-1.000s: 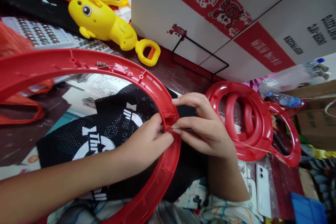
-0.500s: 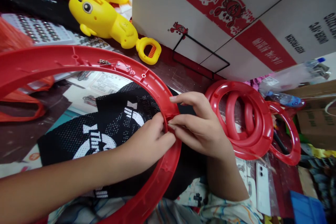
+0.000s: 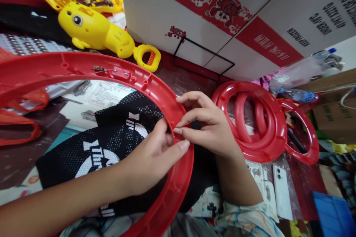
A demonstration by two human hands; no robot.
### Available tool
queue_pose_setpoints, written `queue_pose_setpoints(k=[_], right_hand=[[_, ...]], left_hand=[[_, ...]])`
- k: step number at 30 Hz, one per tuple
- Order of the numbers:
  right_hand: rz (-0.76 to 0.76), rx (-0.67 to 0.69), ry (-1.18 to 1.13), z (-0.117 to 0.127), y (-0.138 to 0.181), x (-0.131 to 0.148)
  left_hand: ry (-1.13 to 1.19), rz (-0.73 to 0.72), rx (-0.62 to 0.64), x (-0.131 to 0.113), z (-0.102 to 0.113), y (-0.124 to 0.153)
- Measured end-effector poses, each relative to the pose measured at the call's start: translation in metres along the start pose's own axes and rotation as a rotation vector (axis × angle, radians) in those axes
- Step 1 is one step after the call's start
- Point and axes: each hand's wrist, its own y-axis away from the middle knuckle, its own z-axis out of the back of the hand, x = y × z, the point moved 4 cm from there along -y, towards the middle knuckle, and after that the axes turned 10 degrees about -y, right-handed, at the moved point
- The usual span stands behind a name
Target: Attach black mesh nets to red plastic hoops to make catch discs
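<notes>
A large red plastic ring point(image 3: 83, 67) lies across my lap, its channelled side up, with small metal contacts and wires near its top. My left hand point(image 3: 155, 155) grips the ring's right edge, thumb over the rim. My right hand point(image 3: 207, 124) pinches at the same spot on the rim, fingertips pressed together on something too small to make out. Both hands touch each other at the ring. Under the ring lies a black mesh garment point(image 3: 116, 137) with white lettering.
A stack of smaller red rings point(image 3: 253, 122) lies right of my hands. A yellow toy point(image 3: 97, 29) sits at the back left, a white and red cardboard box point(image 3: 222, 14) behind. A white phone point(image 3: 280, 190), a plastic bottle point(image 3: 297, 94) and a blue object point(image 3: 330, 211) are at the right.
The view shifted slightly right. My left thumb has slid up over the ring's rim, and my right fingers have opened a little while still pinching at the rim.
</notes>
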Motion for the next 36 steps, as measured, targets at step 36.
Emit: queue_pose_setpoints(k=[36], right_hand=[[0.030, 0.041, -0.143, -0.004, -0.002, -0.002]], left_hand=[[-0.101, 0.172, 0.266, -0.012, 0.000, -0.006]])
